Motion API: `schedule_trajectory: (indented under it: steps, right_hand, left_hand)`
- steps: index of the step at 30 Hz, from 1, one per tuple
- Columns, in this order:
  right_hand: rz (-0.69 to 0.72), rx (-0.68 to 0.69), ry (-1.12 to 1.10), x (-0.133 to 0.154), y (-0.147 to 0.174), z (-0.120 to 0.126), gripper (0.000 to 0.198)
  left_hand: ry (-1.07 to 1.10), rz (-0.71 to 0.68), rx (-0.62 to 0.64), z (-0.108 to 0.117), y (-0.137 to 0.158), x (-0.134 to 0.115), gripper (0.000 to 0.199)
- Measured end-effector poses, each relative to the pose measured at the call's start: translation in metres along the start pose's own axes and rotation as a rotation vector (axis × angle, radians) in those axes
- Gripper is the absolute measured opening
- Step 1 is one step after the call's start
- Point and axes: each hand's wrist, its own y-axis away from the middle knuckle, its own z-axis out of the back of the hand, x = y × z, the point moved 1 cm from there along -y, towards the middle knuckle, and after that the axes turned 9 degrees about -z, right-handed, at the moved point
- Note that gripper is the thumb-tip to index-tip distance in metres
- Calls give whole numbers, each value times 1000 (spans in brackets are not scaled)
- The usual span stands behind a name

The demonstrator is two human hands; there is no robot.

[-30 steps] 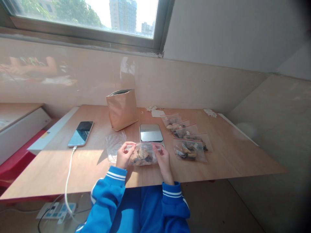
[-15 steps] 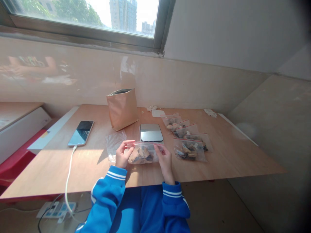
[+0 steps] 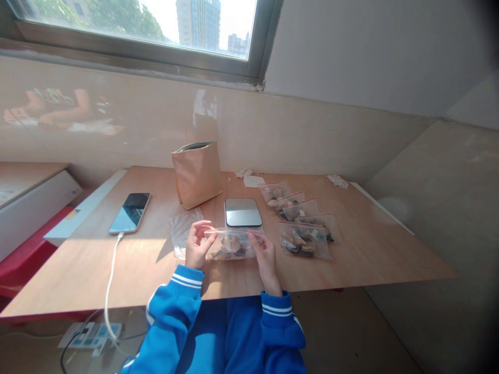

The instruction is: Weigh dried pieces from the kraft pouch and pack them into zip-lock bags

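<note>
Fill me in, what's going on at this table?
A person in blue sleeves has a clear plastic bag of dark and tan pieces between both hands, the left hand and right hand each holding an upper corner. I can't tell whether it's sealed. Just beyond is a flat, silver-topped scale; similar filled bags lie to its right, and an open brown bag stands behind, to the left.

A scale (image 3: 243, 212) blocks the way beyond the held bag (image 3: 231, 246); tabletop (image 3: 384, 252) lies open far right.
</note>
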Motion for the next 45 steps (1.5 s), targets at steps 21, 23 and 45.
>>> schedule_trajectory:
  steps: [21,23,45]
  right_hand:
    - [-8,73,62,0,1,-2,33]
    - [-4,66,60,1,1,-2,33]
    - [116,54,90,13,6,-3,24]
  left_hand:
    - [25,228,171,-4,1,3,34]
    - [8,229,180,-4,1,1,35]
    - [-89,67,203,-4,1,-4,22]
